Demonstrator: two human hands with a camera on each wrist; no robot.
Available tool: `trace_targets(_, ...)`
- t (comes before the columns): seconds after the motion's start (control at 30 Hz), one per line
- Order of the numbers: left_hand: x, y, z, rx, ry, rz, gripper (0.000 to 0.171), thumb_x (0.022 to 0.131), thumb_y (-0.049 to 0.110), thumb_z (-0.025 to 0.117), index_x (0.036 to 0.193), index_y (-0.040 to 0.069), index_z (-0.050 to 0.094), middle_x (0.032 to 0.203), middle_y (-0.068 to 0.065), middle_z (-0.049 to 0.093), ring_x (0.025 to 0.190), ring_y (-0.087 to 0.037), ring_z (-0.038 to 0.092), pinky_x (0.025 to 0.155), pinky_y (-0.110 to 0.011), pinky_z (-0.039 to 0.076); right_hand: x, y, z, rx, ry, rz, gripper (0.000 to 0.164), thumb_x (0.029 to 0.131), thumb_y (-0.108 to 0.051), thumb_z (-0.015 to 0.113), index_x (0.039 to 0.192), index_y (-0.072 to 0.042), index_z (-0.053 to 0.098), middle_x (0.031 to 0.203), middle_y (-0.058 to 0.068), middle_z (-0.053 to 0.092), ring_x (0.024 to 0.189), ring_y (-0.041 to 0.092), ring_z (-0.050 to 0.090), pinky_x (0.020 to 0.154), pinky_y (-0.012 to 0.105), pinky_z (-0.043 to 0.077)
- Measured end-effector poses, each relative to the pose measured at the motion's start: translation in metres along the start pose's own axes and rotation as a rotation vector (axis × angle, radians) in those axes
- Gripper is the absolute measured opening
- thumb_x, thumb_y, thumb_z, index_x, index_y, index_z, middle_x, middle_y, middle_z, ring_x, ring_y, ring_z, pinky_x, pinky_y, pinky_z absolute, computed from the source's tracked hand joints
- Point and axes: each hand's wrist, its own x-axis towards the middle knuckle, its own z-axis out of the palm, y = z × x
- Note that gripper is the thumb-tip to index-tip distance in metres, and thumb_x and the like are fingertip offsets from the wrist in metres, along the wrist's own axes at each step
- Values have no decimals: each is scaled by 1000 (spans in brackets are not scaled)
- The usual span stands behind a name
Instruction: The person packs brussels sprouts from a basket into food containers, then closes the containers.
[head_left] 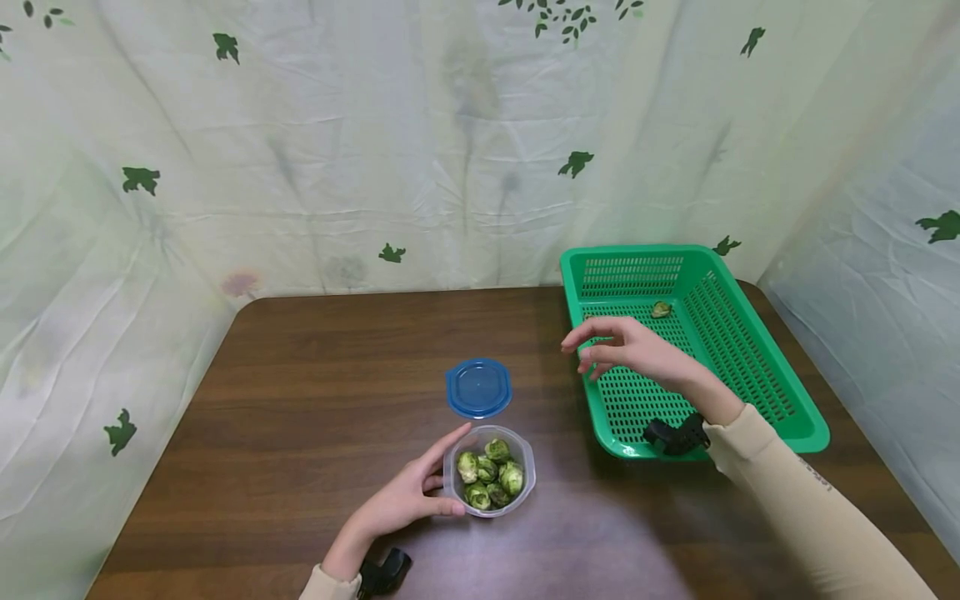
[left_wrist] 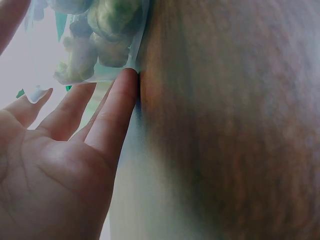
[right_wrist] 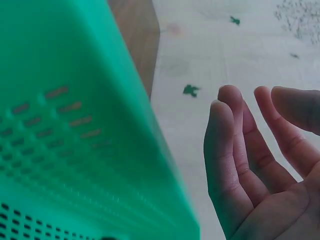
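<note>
A clear plastic container point(head_left: 530, 483) holding several Brussels sprouts point(head_left: 512, 477) stands on the table. My left hand point(head_left: 405, 496) holds its left side, thumb at the front and index finger toward the back. In the left wrist view, fingertips touch the container's see-through wall point(left_wrist: 131, 55). Above the left edge of a green basket point(head_left: 813, 433) hangs my right hand point(head_left: 637, 348), its fingers loosely bent and nothing between them. One Brussels sprout point(head_left: 661, 309) lies near the far end inside the basket; my right forearm hides part of the basket.
A blue lid point(head_left: 480, 388) lies flat on the brown wooden table point(head_left: 337, 375), just behind the container. Behind the table's far edge hangs a pale curtain point(head_left: 420, 167) with leaf prints. The basket's walls rise at the table's right side.
</note>
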Motion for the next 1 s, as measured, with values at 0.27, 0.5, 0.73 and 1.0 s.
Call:
trace_targets(0.27,0,1,0,-31,-6,-17,91,84,11,74,154,20,16,156,-17,14,126,-37,43,95,-32,46,3,9,-19,16,94,32,26,93,-6,60,118,3,59,121,22,55,90,38,62,80,47,54)
trace_targets(0.5,0,2,-1,-28,-5,-21,91,84,12,74,154,18,16,156,-16,15,127,-36,42,96,-31,46,8,18,-32,-6,153,56,30,95,-14,59,120,3,58,121,22,56,91,30,64,83,48,53)
trace_targets(0.73,-1,1,-1,-20,-3,-30,93,84,12,75,154,17,15,156,-13,16,128,-34,41,96,-31,45,14,29,-44,-28,195,72,33,97,-16,58,122,6,56,118,17,57,89,28,63,82,43,54)
trace_targets(1.0,0,1,-1,-18,-3,-28,93,83,12,75,154,21,16,157,-10,15,129,-32,41,96,-31,45,23,37,-55,-44,227,108,33,97,-10,53,126,8,52,127,25,51,90,22,63,80,37,55)
